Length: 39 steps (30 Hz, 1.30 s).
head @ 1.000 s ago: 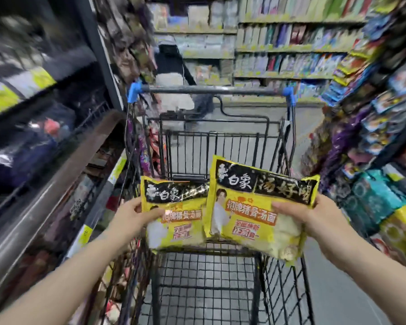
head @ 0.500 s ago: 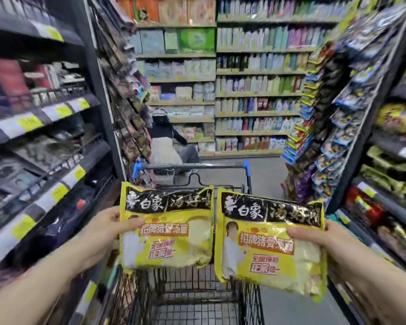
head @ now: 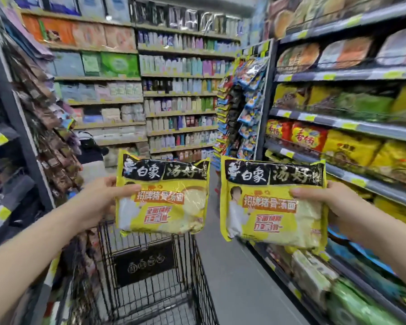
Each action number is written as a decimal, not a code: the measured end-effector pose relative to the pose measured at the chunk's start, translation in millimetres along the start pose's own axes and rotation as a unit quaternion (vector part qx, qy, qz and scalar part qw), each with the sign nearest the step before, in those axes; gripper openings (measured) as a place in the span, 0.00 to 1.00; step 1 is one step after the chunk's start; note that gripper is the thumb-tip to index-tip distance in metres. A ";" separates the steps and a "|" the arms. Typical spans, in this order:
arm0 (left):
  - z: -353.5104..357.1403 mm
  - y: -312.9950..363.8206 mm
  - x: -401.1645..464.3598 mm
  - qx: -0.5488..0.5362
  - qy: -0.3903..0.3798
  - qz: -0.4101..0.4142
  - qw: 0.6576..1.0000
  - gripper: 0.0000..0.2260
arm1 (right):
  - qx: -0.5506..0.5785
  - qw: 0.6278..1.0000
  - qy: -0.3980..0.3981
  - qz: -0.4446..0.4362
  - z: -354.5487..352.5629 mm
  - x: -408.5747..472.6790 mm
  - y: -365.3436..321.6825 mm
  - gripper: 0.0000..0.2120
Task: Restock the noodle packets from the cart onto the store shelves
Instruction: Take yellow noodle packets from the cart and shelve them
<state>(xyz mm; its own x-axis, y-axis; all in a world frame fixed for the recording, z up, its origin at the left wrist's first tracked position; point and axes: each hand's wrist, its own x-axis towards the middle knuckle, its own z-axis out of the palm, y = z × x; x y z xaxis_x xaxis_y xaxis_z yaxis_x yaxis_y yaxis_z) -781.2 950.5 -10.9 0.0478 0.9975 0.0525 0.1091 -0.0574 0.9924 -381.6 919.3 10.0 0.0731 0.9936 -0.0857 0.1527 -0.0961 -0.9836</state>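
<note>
At the left edge of the left yellow-and-black plastic noodle packet (head: 162, 195), the left hand (head: 96, 202) pinches the wrapper, thumb lying across the front and the other fingers out of sight behind it; on the far side of the aisle gap the right hand (head: 333, 207) pinches the right edge of a matching second yellow-and-black noodle packet (head: 273, 202) the same way, thumb on the print, fingers hidden behind. Both packets hang upright and apart from each other, above and just beyond the black wire shopping cart (head: 150, 266), not yet on any shelf. Each is held by one edge only, so the likely slip is the slick film sliding out of the pinch as the arm reaches, dropping a packet to the floor or back into the cart; a hard squeeze could also crush the brittle noodle block inside. Pushing a packet into the grey metal store shelves (head: 352, 127) at right, already packed with yellow and red packets, could knock a neighbour off the lip or leave the new one tilted. Matching stock is hard to pick out, since the right shelves are smeared by motion blur and their price tags unreadable. Whatever else lies in the cart is cut off by the lower frame, and the shelves at far left are dark and blurred.
</note>
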 end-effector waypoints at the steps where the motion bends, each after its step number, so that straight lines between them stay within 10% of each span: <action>1: 9.0 4.8 3.8 -0.002 -0.018 0.009 1.000 0.41 | 0.001 1.000 0.014 -0.004 -8.9 -12.5 -0.3 0.28; 14: 243.5 37.9 3.6 -0.023 -0.336 0.036 0.941 0.43 | 0.026 0.950 0.310 0.031 -151.3 -233.5 43.9 0.28; 19: 345.1 51.9 -38.1 -0.044 -0.414 0.029 0.909 0.33 | 0.056 0.910 0.406 0.059 -199.0 -324.3 65.1 0.39; 25: 476.3 70.9 -122.3 -0.027 -0.496 0.047 0.867 0.04 | 0.081 0.843 0.527 0.069 -248.7 -448.1 82.9 0.27; 31: 586.1 92.0 -223.4 -0.030 -0.584 0.061 0.809 0.09 | 0.071 0.792 0.601 0.082 -298.1 -575.8 101.8 0.63; 39: 699.0 106.0 -336.0 -0.051 -0.647 0.052 0.759 0.07 | 0.074 0.766 0.633 0.081 -349.2 -694.9 118.5 0.32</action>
<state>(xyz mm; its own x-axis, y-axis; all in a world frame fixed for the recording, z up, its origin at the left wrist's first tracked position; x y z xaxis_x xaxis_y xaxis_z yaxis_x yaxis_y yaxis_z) -91.7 580.1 -1.2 0.9932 0.1083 0.0424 -0.0356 -0.0637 0.9973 -70.2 196.9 8.5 0.9913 0.1060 -0.0779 -0.0661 -0.1104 -0.9917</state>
